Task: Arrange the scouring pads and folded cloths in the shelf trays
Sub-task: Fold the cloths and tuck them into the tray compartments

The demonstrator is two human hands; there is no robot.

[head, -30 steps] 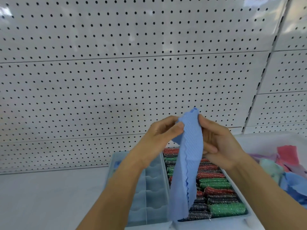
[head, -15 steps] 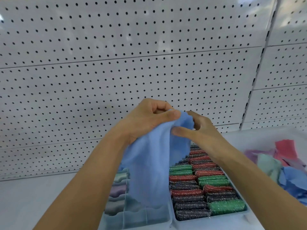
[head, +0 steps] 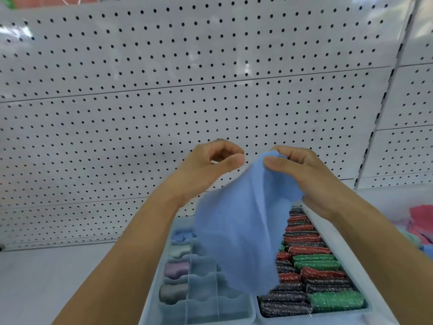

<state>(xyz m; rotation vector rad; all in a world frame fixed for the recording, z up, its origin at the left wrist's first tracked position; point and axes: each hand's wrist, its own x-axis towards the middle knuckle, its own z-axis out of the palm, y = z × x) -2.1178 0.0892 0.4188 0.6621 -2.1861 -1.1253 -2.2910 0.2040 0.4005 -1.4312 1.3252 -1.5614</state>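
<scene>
Since half a second ago our left hand (head: 210, 165) has slid off the blue cloth (head: 243, 233), which has opened wider and hangs lower. Nearest us, the divided tray (head: 234, 311) holds rolled cloths (head: 177, 269) in its left column, the other slots looking bare; just beside it the pad tray (head: 365, 310) is packed with red, green and dark scouring pads (head: 311, 275). Above them, our right hand (head: 302, 174) pinches the cloth's top corner between thumb and fingers, while the left is curled shut, seemingly on nothing. Held by one corner, the cloth may twist or slip, fold crooked, or snag its hem on the rough pads. Further right lie loose cloths (head: 421, 221); behind stands the pegboard (head: 210, 90).
</scene>
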